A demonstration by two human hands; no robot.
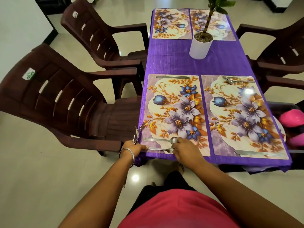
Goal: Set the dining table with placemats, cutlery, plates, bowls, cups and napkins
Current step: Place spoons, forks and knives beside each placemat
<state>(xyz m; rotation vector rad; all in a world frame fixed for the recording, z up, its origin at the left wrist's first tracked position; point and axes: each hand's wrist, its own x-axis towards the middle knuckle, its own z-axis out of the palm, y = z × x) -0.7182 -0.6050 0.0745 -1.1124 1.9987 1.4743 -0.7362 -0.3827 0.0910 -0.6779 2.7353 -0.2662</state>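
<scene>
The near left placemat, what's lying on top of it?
On the placemat: a knife at the far edge, a spoon and a fork at the near edge. The right hand covers the fork's and spoon's ends.

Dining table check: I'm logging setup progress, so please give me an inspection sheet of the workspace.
Surface: table under a purple cloth.
Job's things: four floral placemats; near left placemat has a knife at its far edge, a spoon and a fork at its near edge; near right placemat has cutlery at both ends. No plates, bowls, cups or napkins seen.
Clutter: potted plant.
Grips: left hand holds spare cutlery; right hand touches the spoon and fork.
Cables: nothing seen.
Surroundings: brown plastic chairs, tiled floor.
</scene>
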